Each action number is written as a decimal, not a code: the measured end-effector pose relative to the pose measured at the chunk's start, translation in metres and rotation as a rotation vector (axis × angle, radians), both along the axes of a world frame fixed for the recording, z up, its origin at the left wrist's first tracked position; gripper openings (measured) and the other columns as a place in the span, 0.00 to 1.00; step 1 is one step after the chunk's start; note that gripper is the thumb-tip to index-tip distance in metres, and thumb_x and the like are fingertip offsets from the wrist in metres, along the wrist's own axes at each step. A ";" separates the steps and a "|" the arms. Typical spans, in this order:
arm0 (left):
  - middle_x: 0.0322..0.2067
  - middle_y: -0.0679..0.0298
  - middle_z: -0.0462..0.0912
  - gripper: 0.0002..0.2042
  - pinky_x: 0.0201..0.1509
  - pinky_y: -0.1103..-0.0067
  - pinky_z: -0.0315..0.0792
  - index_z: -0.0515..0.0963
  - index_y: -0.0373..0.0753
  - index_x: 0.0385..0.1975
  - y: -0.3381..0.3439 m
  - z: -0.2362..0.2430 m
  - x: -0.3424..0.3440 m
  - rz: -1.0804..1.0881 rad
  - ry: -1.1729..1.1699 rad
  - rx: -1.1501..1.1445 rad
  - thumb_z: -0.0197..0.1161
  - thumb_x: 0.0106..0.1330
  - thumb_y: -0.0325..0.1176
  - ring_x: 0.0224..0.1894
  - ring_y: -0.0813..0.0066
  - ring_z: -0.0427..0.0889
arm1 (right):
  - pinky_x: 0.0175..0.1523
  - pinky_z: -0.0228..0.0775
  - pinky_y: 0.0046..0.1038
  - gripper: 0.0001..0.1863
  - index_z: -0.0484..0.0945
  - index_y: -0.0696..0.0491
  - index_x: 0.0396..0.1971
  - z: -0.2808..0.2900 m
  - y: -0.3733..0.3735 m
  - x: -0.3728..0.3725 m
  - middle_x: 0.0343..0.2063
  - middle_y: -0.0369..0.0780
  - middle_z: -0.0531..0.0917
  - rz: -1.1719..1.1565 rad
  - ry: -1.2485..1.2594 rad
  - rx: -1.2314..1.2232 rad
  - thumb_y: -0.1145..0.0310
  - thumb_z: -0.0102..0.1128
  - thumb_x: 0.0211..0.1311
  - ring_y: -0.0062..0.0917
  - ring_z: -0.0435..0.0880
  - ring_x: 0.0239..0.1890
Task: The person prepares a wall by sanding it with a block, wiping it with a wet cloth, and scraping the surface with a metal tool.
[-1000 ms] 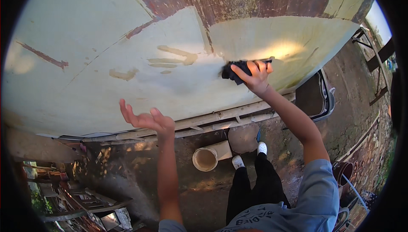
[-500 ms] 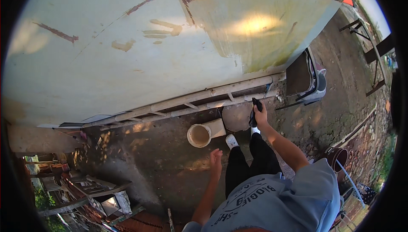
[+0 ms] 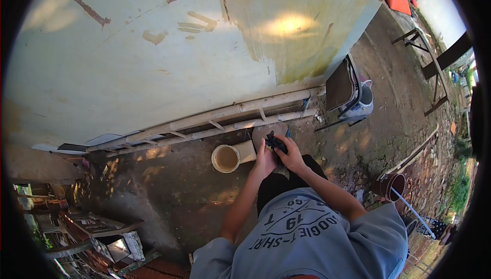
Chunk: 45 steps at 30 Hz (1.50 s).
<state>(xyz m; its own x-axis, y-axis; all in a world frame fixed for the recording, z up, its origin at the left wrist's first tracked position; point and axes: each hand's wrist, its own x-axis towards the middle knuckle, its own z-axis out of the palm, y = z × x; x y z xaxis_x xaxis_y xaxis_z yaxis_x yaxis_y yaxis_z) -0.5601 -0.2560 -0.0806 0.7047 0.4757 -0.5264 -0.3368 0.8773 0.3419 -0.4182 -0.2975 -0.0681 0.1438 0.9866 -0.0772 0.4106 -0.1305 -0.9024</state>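
Both my hands are together in front of my body, at a crumpled black cloth-like thing (image 3: 276,143); its exact kind is hard to make out. My right hand (image 3: 292,157) grips it with the fingers wrapped round. From the other side, my left hand (image 3: 264,163) presses against it, fingers close together, partly hidden by the dark folds. Left of the hands, a round off-white bucket (image 3: 225,158) with beige contents stands on the ground. A pale rectangular container (image 3: 246,150) touches its right side.
A bamboo ladder (image 3: 215,124) lies along the foot of a pale, patchily painted wall (image 3: 169,69). To the right are a chair (image 3: 341,86) and a grey-white bucket (image 3: 364,100). A brown bucket (image 3: 391,186) is at the far right; timber scraps (image 3: 102,233) pile up lower left.
My right hand has come inward with the black cloth-like thing. My left hand has risen from my side to meet it. The view has shifted slightly.
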 end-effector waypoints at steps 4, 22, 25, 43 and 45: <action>0.56 0.58 0.73 0.32 0.65 0.68 0.65 0.68 0.41 0.59 -0.008 -0.018 0.019 0.269 -0.006 0.072 0.48 0.68 0.63 0.60 0.63 0.71 | 0.67 0.49 0.44 0.32 0.69 0.42 0.64 0.027 -0.004 0.005 0.56 0.44 0.75 0.234 -0.439 -0.041 0.57 0.62 0.57 0.41 0.66 0.62; 0.25 0.72 0.64 0.12 0.30 0.73 0.69 0.67 0.50 0.29 -0.076 -0.139 0.118 1.141 0.595 -0.172 0.58 0.59 0.48 0.26 0.74 0.68 | 0.62 0.62 0.44 0.22 0.75 0.44 0.57 -0.075 0.010 0.314 0.49 0.42 0.81 0.649 -0.141 -0.379 0.51 0.52 0.68 0.38 0.78 0.54; 0.25 0.68 0.73 0.14 0.36 0.72 0.73 0.72 0.46 0.31 -0.076 -0.131 0.200 0.925 0.610 -0.310 0.58 0.59 0.50 0.30 0.71 0.75 | 0.49 0.73 0.32 0.20 0.78 0.50 0.52 -0.092 0.002 0.415 0.39 0.44 0.83 0.439 -0.192 -0.444 0.55 0.56 0.67 0.33 0.82 0.41; 0.38 0.68 0.80 0.22 0.49 0.77 0.75 0.75 0.40 0.48 -0.098 -0.191 0.382 0.038 0.738 -0.373 0.66 0.63 0.49 0.40 0.77 0.80 | 0.30 0.65 0.21 0.17 0.78 0.53 0.45 -0.307 0.011 0.803 0.30 0.35 0.82 -0.855 0.267 -0.521 0.56 0.55 0.67 0.16 0.76 0.27; 0.37 0.68 0.79 0.22 0.48 0.77 0.75 0.75 0.39 0.48 -0.100 -0.189 0.386 0.001 0.786 -0.336 0.67 0.63 0.48 0.40 0.76 0.80 | 0.30 0.66 0.21 0.16 0.79 0.54 0.43 -0.324 0.002 0.809 0.29 0.34 0.81 -0.956 0.210 -0.453 0.56 0.56 0.67 0.16 0.76 0.27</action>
<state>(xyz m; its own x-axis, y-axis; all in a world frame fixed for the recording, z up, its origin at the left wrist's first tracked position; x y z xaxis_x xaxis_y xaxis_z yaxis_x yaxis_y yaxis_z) -0.1740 -0.3557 -0.2692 0.0752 0.2075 -0.9753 -0.1117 0.9737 0.1986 0.3906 -0.2959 -0.3920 0.7811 0.3456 -0.5201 -0.1964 -0.6547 -0.7300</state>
